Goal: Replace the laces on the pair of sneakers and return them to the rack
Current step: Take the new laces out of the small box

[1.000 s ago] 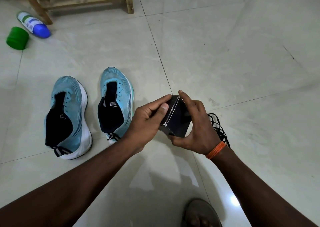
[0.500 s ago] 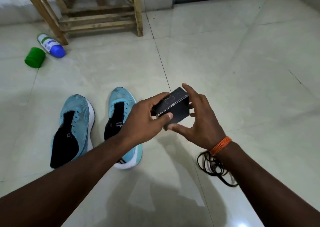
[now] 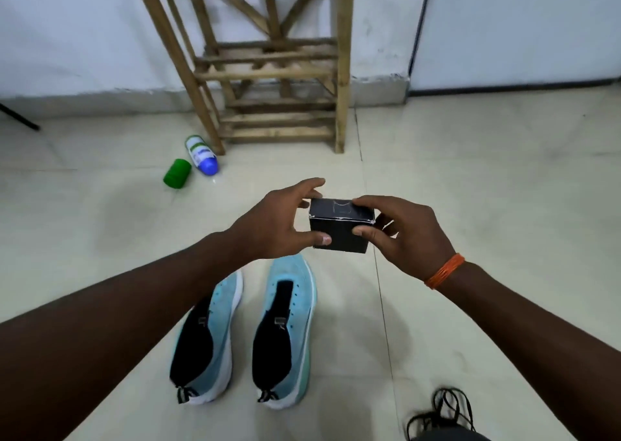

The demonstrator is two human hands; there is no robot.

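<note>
Together, two hands (image 3: 279,225) (image 3: 406,235) hold one box (image 3: 339,230) above two sneakers (image 3: 208,336) (image 3: 285,333).

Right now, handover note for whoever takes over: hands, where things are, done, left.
Left hand and right hand: both grip the small black box, closed, held above the floor.
Two blue sneakers side by side on the tiles, no laces in them.
Black laces in a loose pile at lower right.
Wooden rack against the wall, no shoes on the shelves in view.
Done: old laces appear out.
Left: open box, lace both, return to rack.
</note>
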